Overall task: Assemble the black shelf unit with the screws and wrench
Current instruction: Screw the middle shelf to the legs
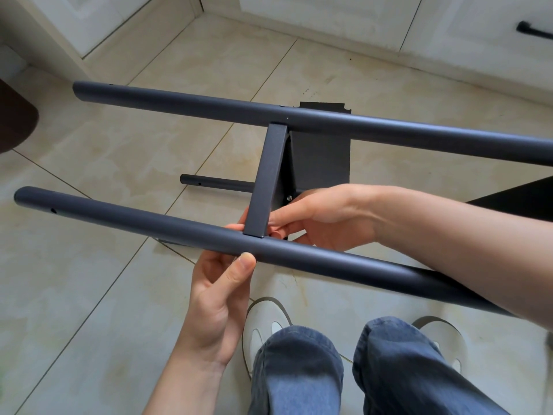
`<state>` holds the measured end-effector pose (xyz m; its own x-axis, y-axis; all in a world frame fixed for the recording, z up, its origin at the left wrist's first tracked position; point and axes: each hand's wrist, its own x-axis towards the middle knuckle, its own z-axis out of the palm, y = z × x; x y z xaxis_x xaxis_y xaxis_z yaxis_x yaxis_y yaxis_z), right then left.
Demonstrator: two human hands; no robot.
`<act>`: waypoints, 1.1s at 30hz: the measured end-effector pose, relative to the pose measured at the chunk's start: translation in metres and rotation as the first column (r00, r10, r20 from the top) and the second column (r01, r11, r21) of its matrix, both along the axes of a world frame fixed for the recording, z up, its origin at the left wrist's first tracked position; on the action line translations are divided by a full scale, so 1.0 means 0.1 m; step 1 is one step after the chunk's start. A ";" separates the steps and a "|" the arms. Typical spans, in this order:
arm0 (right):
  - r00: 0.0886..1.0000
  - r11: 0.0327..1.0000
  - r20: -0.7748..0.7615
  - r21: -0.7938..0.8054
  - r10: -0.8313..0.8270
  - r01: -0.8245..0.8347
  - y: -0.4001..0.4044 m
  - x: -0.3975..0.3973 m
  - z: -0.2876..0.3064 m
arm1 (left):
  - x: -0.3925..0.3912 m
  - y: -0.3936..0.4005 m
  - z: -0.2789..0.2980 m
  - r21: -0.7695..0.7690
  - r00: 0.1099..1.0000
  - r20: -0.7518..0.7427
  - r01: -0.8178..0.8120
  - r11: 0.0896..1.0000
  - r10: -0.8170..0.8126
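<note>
The left hand (218, 298) is curling around the near tube (299, 250) of the black shelf frame (269, 175) from below, thumb pressing its front. The right hand (323, 218) is reaching over that tube, fingertips pinching the flat crossbar (264, 181) where it meets the tube. The frame is being held above the tiled floor (89, 265), just beyond the knees.
</note>
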<state>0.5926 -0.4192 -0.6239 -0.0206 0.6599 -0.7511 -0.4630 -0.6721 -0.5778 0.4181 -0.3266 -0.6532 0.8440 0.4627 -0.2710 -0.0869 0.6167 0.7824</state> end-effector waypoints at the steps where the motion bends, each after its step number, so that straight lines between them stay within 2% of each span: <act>1: 1.000 1.000 -0.005 -0.001 0.000 0.000 0.00 0.00 -0.01 | 0.00 0.00 0.00 0.000 1.000 0.004 0.002 1.000 -0.002; 13: 1.000 0.999 -0.019 0.037 0.006 -0.005 0.00 0.02 -0.03 | 0.00 0.00 0.00 0.012 1.000 0.002 0.009 1.000 -0.009; 33: 1.000 0.999 0.029 -0.031 0.008 -0.008 0.04 -0.02 -0.03 | 0.00 0.01 -0.02 -0.015 1.000 -0.015 0.004 1.000 -0.004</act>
<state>0.5906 -0.4152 -0.6274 -0.0033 0.6362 -0.7715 -0.4406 -0.6935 -0.5700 0.4181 -0.3256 -0.6548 0.8419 0.4549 -0.2904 -0.0728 0.6289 0.7741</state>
